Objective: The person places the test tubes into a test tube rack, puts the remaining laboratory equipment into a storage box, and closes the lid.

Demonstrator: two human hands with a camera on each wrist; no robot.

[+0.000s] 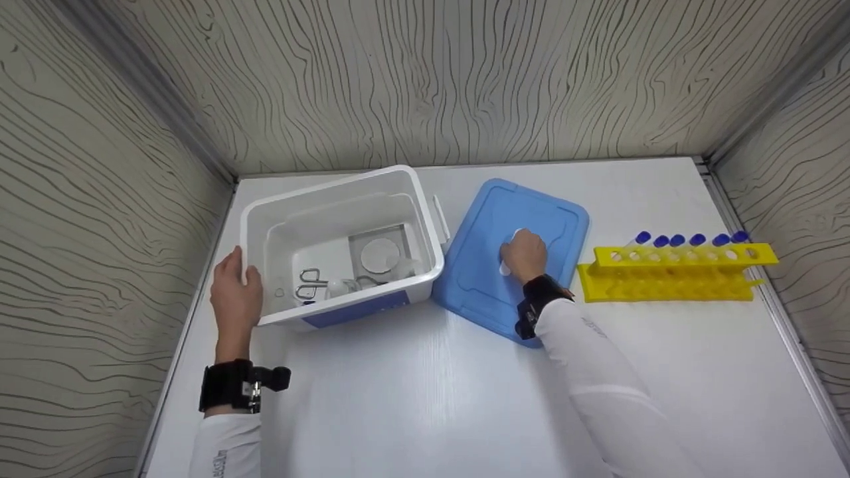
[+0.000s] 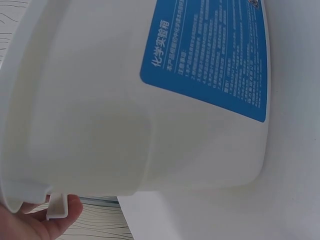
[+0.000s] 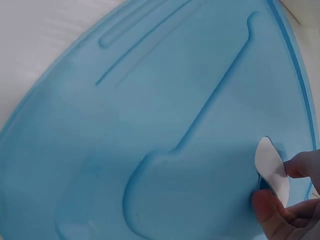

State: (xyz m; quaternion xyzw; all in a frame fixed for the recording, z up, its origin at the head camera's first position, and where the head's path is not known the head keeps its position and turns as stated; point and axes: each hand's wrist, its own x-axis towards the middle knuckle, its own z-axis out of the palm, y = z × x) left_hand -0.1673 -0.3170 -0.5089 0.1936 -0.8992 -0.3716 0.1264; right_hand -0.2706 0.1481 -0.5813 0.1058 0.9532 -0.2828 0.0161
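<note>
A white plastic storage box with a blue label stands uncovered at the left of the table. My left hand holds its left end at the rim, and in the left wrist view the fingers curl about a white side latch. To the right of the box lies a blue lid, its near left edge close by the box corner. My right hand pinches the lid's white handle between thumb and fingers. Metal wire pieces and a round white item lie inside the box.
A yellow test tube rack stands at the right, holding several tubes with blue caps. Wood-patterned panels wall in the white table at the back and both sides.
</note>
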